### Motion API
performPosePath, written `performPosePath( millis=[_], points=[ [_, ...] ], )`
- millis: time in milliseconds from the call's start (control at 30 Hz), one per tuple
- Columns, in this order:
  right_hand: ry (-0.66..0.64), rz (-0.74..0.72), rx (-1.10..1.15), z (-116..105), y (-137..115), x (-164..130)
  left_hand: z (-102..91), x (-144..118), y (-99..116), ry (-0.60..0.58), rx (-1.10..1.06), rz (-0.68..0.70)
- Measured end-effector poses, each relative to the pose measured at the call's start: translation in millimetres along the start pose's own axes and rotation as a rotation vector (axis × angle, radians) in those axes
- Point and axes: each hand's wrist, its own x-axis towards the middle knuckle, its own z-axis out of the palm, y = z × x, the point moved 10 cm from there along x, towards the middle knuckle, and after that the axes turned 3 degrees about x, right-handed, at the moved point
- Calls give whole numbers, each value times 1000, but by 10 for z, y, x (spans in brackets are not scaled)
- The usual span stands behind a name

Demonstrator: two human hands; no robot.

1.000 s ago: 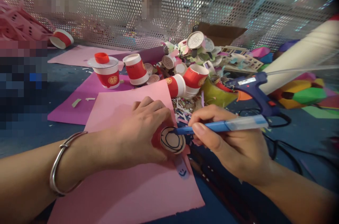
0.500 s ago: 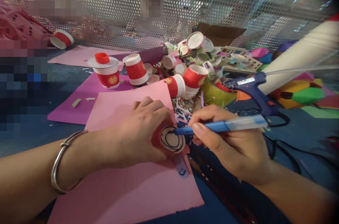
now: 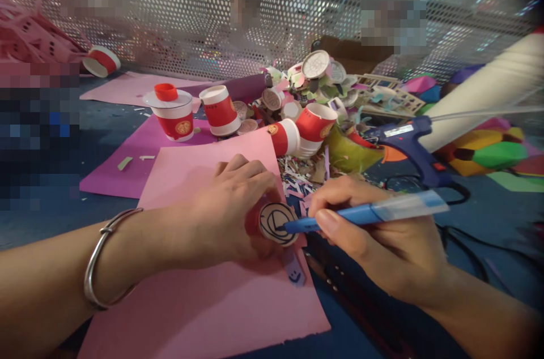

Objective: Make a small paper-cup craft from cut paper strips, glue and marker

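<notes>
My left hand [image 3: 221,209] lies on a pink paper sheet [image 3: 199,296] and grips a small red paper cup on its side, its round base [image 3: 278,224] turned towards me. Dark pen lines mark that base. My right hand [image 3: 374,248] holds a blue pen [image 3: 365,214] whose tip touches the lower part of the base. A small purple strip with a drawn smile [image 3: 294,269] lies just below the cup.
A blue glue gun [image 3: 414,146] rests right of centre, its cord trailing across the blue table. Red paper cups [image 3: 219,110] and a pile of scraps stand behind. A purple sheet [image 3: 127,163] lies left. A perforated metal screen [image 3: 272,8] closes the back.
The pen tip has slid from the upper right of the cup base down to its lower part, and a new dark line shows inside the circle. My left hand has stayed in place.
</notes>
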Motion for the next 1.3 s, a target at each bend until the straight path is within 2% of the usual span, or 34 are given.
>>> performPosePath(
  millis=[133, 367, 600, 967, 1300],
  points=[
    [9, 9, 32, -5, -25, 24, -9, 4, 24, 29, 7, 41],
    [78, 60, 51, -69, 95, -16, 1, -2, -3, -39, 9, -1],
    [68, 43, 6, -58, 135, -26, 16, -1, -18, -89, 1, -36],
    [24, 26, 6, -51, 9, 14, 13, 4, 9, -22, 23, 30],
    [46, 48, 18, -77, 39, -16, -8, 2, 9, -8, -1, 19]
  ],
)
